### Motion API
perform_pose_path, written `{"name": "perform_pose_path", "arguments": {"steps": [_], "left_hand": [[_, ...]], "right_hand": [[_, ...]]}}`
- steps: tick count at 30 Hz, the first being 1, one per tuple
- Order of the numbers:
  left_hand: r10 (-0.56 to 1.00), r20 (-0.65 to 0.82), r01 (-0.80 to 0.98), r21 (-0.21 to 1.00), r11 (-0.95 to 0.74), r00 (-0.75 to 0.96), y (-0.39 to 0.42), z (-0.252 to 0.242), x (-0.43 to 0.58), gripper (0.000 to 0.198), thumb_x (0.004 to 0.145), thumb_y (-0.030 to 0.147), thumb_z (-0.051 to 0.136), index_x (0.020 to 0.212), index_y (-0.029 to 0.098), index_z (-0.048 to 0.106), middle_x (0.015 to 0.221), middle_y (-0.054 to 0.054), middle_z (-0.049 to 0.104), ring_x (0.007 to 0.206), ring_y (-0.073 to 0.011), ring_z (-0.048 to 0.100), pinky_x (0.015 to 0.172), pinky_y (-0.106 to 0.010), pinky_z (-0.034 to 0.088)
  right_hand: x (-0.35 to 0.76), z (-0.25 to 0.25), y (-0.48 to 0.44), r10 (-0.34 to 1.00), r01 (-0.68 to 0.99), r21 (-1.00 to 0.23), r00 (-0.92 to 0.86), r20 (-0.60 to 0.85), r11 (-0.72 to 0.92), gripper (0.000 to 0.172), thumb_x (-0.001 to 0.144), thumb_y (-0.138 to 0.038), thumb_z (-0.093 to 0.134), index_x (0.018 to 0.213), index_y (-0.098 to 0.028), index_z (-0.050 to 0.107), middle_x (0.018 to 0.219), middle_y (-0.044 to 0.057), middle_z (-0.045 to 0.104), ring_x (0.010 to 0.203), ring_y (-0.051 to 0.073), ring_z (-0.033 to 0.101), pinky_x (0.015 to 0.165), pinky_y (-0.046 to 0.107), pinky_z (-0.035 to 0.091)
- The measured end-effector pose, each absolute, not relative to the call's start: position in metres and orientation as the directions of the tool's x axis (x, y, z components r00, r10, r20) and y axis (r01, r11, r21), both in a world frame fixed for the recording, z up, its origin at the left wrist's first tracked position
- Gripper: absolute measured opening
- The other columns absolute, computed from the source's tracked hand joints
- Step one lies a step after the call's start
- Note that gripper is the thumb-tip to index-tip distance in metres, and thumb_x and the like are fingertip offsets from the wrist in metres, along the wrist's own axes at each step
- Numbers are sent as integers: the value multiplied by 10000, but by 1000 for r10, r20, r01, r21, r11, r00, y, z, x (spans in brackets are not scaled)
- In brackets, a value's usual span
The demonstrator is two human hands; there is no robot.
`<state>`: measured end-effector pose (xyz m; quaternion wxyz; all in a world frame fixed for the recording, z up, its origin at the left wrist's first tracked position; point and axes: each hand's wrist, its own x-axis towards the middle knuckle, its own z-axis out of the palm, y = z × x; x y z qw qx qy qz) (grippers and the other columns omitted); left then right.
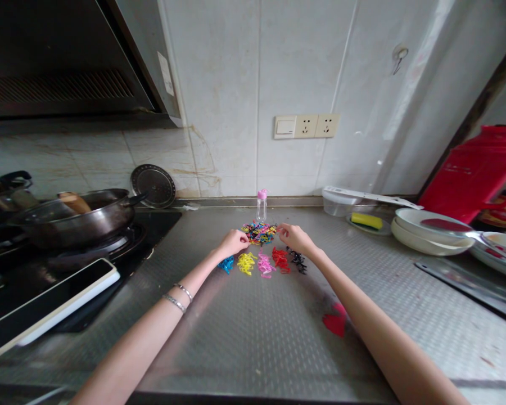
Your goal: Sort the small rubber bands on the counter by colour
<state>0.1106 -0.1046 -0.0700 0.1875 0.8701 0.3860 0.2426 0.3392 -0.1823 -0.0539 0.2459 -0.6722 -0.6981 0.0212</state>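
Crosswise lies the multicoloured pile (259, 232), long axis left-right; left hand (233, 243) and right hand (296, 238) fingers pinch its ends.

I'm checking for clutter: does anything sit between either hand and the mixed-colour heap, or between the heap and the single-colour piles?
Nothing visible. The left hand and right hand touch the mixed-colour heap; the single-colour piles lie just nearer on the counter. The pink-capped bottle stands behind it.

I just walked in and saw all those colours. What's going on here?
A person has both hands at a mixed pile of tiny colourful pieces on the steel counter: left hand at its left edge, right hand at its right. Closer to the person lie five separate little piles: blue, yellow, pink, red, black.
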Motion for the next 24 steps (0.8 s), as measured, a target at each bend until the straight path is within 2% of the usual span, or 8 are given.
{"name": "perform_pose_path", "arguments": {"steps": [7,12,18,24], "left_hand": [[716,290,562,462,-686,635,-105,-70,109,208,675,255,549,753,146,709,730,-62,678,623,-146,570,620,-231,394],[713,316,568,442,-695,626,-106,-71,109,200,680,242,538,734,155,710,737,-59,679,642,-149,569,618,-227,385],[687,305,510,489,-708,660,-107,-62,108,197,662,216,536,718,130,704,705,-57,670,619,-139,557,597,-218,379],[651,185,453,580,-677,736,-106,-50,103,198,640,231,553,701,112,698,624,-29,648,559,-120,528,532,-199,357]], "right_hand": [[330,-59,-181,946,918,-343,-88,311,198,297,760,-180,459,1027,-213,585,960,47,633,875,148,557,757,217,388],[322,-62,-182,946,934,-295,-110,305,204,349,741,-142,474,1071,-211,565,1048,55,607,999,171,511,825,234,371],[315,-61,-185,947,937,-273,-138,290,220,379,742,-113,446,1088,-223,556,1064,45,602,1023,176,491,829,238,368],[311,-60,-186,953,944,-257,-133,274,206,396,741,-98,435,1100,-225,545,1054,52,596,1026,169,483,813,229,366]]}}
